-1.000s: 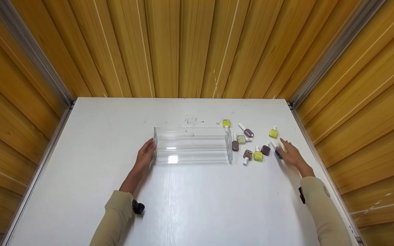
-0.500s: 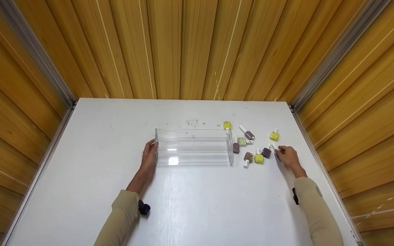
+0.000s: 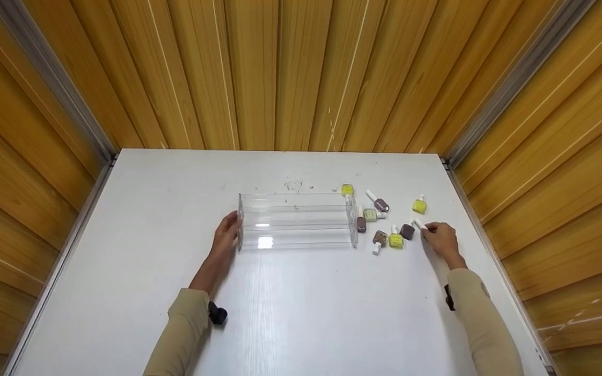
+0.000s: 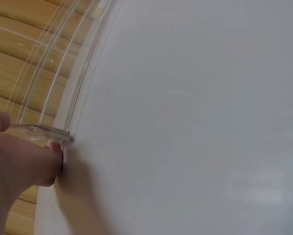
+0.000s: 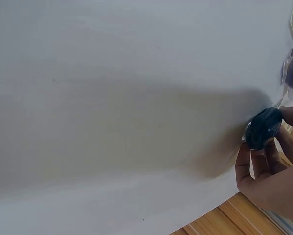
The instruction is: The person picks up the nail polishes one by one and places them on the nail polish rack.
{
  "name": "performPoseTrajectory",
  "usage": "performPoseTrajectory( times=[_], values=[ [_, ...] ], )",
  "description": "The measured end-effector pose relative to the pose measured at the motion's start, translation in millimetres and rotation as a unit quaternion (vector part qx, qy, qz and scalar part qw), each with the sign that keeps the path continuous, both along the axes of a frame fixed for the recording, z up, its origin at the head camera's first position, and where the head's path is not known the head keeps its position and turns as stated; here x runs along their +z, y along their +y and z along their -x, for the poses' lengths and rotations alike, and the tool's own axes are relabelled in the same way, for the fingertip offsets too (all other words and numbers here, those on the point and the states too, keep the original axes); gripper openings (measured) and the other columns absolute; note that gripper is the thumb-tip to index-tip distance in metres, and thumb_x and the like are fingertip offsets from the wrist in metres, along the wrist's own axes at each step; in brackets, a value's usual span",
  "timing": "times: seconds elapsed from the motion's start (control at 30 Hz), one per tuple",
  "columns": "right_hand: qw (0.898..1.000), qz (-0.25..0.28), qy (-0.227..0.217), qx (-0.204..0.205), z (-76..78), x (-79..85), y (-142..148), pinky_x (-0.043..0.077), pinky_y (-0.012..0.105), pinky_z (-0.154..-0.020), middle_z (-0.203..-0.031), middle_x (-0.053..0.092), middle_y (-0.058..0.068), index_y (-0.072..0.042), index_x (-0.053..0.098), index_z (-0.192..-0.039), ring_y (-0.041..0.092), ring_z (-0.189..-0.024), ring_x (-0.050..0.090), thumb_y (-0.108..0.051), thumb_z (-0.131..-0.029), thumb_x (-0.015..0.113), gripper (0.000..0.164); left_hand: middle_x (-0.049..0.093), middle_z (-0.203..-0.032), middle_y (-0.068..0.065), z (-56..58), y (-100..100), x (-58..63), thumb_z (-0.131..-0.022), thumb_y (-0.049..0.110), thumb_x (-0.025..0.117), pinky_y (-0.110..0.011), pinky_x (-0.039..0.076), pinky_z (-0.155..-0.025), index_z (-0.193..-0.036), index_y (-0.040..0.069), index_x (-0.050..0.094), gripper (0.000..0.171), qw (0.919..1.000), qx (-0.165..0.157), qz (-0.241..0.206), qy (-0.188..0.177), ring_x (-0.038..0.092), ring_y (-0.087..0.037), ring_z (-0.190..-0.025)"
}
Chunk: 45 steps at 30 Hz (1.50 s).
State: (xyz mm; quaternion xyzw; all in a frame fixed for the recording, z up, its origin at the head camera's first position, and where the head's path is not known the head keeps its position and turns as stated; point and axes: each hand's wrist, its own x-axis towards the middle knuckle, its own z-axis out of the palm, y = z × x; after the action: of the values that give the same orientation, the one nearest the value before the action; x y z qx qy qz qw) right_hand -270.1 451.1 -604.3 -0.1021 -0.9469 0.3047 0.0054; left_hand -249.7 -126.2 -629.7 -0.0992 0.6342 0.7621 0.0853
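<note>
A clear acrylic tiered rack (image 3: 296, 227) lies across the middle of the table. At its left end, my left hand (image 3: 226, 233) grips the side panel (image 4: 46, 132), thumb on one face and fingers on the other. Over on the right, my right hand (image 3: 441, 239) pinches a dark nail polish bottle (image 5: 263, 128) between thumb and fingers; its white cap (image 3: 419, 224) points up and left in the head view. Just left of that hand lie a dark purple nail polish bottle (image 3: 407, 232) and a yellow one (image 3: 395, 241).
More nail polish bottles lie scattered right of the rack: a glittery one (image 3: 380, 238), a pale green one (image 3: 369, 214), a mauve one (image 3: 381, 204) and a yellow one (image 3: 419, 206). Another yellow bottle (image 3: 347, 189) sits behind the rack's far right corner. Wood-patterned walls (image 3: 301, 73) enclose the table.
My right hand has shifted slightly left and its fingers have closed on the dark nail polish bottle. My left hand stays at the rack's left end.
</note>
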Motion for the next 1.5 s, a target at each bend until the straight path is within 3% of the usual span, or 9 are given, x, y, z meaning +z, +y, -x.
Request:
performPoseTrajectory(
  times=[0.17, 0.27, 0.5, 0.73, 1.0, 1.13, 1.27, 1.5],
  values=[
    [0.998, 0.045, 0.028, -0.042, 1.0, 1.8, 0.6, 0.05, 0.016, -0.061, -0.11, 0.071, 0.03, 0.012, 0.067, -0.119, 0.011, -0.075, 0.065, -0.016, -0.096, 0.066, 0.036, 0.038, -0.163, -0.013, 2.6, -16.3, -1.7, -0.107, 0.028, 0.055, -0.04, 0.028, -0.128, -0.157, 0.007, 0.034, 0.058, 0.9988, -0.002, -0.046, -0.014, 0.035, -0.027, -0.152],
    [0.994, 0.077, 0.042, -0.065, 1.1, 3.7, 4.3, 0.049, 0.011, -0.062, -0.11, 0.072, 0.027, 0.012, 0.066, -0.121, -0.006, -0.07, 0.056, -0.016, -0.095, 0.069, 0.038, 0.04, -0.162, -0.013, 4.4, -19.4, -2.5, -0.107, 0.025, 0.056, -0.038, 0.029, -0.127, -0.156, 0.006, 0.036, 0.057, 0.9979, -0.004, -0.063, -0.015, 0.037, -0.026, -0.151],
    [0.987, 0.093, 0.098, -0.081, 2.8, 18.7, 4.0, 0.042, 0.004, -0.066, -0.111, 0.074, 0.027, 0.011, 0.069, -0.119, -0.016, -0.07, 0.05, -0.013, -0.092, 0.075, 0.037, 0.037, -0.163, -0.016, 9.5, -27.2, -6.3, -0.106, 0.022, 0.059, -0.038, 0.03, -0.127, -0.155, 0.0, 0.037, 0.059, 0.9978, -0.032, -0.058, -0.005, 0.035, -0.028, -0.152],
    [0.983, 0.102, 0.146, -0.054, 4.0, 39.0, -6.0, 0.043, 0.002, -0.066, -0.107, 0.074, 0.03, 0.01, 0.07, -0.115, -0.019, -0.069, 0.052, -0.01, -0.092, 0.074, 0.03, 0.046, -0.158, -0.016, 14.1, -36.1, -10.9, -0.101, 0.025, 0.066, -0.035, 0.038, -0.122, -0.153, 0.006, 0.044, 0.059, 0.9978, -0.047, -0.041, -0.023, 0.045, -0.025, -0.146],
    [0.969, 0.121, 0.213, 0.008, 4.6, 60.4, -30.2, 0.047, -0.001, -0.07, -0.104, 0.072, 0.034, 0.014, 0.069, -0.111, -0.018, -0.074, 0.055, 0.001, -0.087, 0.076, 0.028, 0.048, -0.157, -0.015, 13.4, -38.3, -9.8, -0.103, 0.022, 0.064, -0.033, 0.039, -0.12, -0.152, 0.006, 0.046, 0.055, 0.996, -0.087, 0.016, -0.016, 0.046, -0.023, -0.144],
    [0.962, 0.133, 0.237, 0.024, 9.8, 71.3, -47.6, 0.048, 0.0, -0.071, -0.102, 0.072, 0.034, 0.012, 0.07, -0.11, -0.017, -0.074, 0.057, 0.001, -0.086, 0.079, 0.028, 0.045, -0.159, -0.016, 15.0, -43.3, -10.6, -0.102, 0.025, 0.064, -0.037, 0.037, -0.123, -0.153, 0.005, 0.044, 0.059, 0.9952, -0.096, 0.017, -0.013, 0.042, -0.026, -0.147],
    [0.96, 0.152, 0.233, 0.032, 10.4, 79.5, -61.5, 0.049, 0.003, -0.072, -0.101, 0.073, 0.032, 0.01, 0.071, -0.109, -0.014, -0.074, 0.059, -0.003, -0.087, 0.079, 0.026, 0.041, -0.161, -0.016, 15.5, -44.7, -11.7, -0.101, 0.027, 0.066, -0.037, 0.034, -0.125, -0.155, 0.003, 0.041, 0.064, 0.9938, -0.11, 0.011, -0.012, 0.038, -0.027, -0.15],
    [0.968, 0.143, 0.201, 0.053, 16.3, 82.1, -80.3, 0.048, 0.001, -0.074, -0.106, 0.073, 0.031, 0.009, 0.07, -0.113, -0.015, -0.077, 0.058, -0.005, -0.091, 0.076, 0.026, 0.04, -0.162, -0.017, 14.3, -46.7, -13.9, -0.101, 0.025, 0.067, -0.036, 0.035, -0.124, -0.155, 0.002, 0.04, 0.065, 0.9931, -0.116, -0.002, -0.015, 0.038, -0.027, -0.15]
  ],
)
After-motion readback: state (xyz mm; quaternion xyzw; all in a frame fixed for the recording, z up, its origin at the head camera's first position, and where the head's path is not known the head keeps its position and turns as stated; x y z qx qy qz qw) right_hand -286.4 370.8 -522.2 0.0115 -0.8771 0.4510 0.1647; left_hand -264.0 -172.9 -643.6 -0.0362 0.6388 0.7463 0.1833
